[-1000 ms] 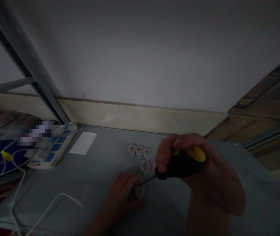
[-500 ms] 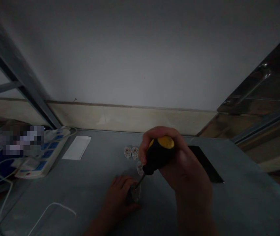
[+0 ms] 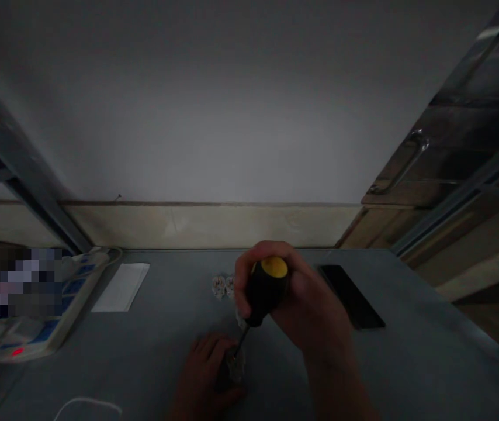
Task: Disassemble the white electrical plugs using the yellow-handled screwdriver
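My right hand [image 3: 311,310] is wrapped round a screwdriver [image 3: 263,292] with a stubby black handle and a yellow end. Its thin shaft slants down to the left, and the tip meets a small, pale, see-through plastic part [image 3: 236,368]. My left hand [image 3: 205,368] grips that part low over the table, fingers behind it and thumb in front. Dim light hides the part's details. Similar small clear parts [image 3: 218,286] lie just beyond, some partly covered by my right hand and the screwdriver.
A black phone-like slab [image 3: 352,297] lies on the grey table [image 3: 162,327] to the right. Folded white paper [image 3: 121,286] is at the left, beside a power strip [image 3: 43,351] with a red light. A white cable [image 3: 87,401] curves at the front left. Behind stands a wall [image 3: 232,117].
The whole view has shifted, so the table's things appear lower and a little further left. Both hands keep their hold, and the screwdriver tip remains at the plastic part.
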A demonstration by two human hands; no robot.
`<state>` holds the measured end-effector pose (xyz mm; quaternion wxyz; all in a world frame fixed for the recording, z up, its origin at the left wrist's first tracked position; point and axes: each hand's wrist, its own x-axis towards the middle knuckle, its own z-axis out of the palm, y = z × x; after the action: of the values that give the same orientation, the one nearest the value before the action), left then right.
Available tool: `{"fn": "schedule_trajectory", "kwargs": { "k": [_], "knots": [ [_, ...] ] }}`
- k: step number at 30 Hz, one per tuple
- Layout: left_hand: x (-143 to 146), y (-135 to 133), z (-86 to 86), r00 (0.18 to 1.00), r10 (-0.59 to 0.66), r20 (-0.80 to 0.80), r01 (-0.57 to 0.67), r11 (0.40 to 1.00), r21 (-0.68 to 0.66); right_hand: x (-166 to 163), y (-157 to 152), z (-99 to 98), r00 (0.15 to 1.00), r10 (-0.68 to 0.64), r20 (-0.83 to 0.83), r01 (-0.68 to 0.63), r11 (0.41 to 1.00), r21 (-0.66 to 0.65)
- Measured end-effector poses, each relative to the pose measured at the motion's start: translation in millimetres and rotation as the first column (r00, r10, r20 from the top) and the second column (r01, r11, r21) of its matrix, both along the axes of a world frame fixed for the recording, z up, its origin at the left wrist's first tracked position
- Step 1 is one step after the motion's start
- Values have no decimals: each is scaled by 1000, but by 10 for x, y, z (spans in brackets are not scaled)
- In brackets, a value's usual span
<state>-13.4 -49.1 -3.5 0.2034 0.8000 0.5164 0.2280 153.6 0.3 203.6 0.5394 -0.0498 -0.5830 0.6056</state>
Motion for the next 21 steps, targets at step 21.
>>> {"fn": "schedule_trajectory", "kwargs": {
  "k": [21],
  "knots": [
    [-12, 273, 175, 990, -133, -53, 126, 984, -129, 59, -56, 27, 965, -259, 49, 256, 964, 66]
  ]
}}
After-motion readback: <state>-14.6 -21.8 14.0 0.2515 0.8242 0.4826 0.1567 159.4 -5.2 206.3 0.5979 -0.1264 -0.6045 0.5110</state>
